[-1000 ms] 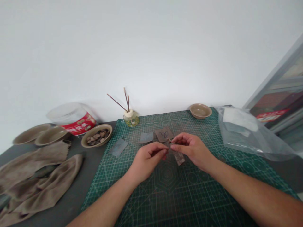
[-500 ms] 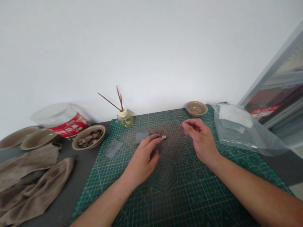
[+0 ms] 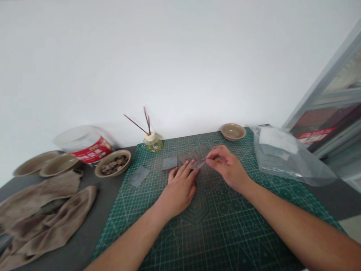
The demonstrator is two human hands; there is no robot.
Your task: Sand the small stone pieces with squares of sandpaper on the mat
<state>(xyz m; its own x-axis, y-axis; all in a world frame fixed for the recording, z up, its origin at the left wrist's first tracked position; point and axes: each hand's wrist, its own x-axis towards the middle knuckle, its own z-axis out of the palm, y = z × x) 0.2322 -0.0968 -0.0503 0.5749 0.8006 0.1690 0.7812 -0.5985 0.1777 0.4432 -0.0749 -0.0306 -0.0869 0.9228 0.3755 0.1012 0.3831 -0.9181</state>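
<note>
Here, left hand [image 3: 179, 191] on green mat [image 3: 225, 233]

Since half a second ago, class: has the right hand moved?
Yes. The right hand shifted left, away from the small tan bowl on the green cutting mat's far edge, towards the left hand.

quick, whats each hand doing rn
Left hand: open, fingers flat on the green cutting mat.
Right hand: pinched shut on a small thin greyish strip.

left grip [image 3: 180, 188]: bare hand — forearm unsleeved, lower centre of frame
right grip [image 3: 227, 168]: bare hand — forearm unsleeved, lower right
</note>
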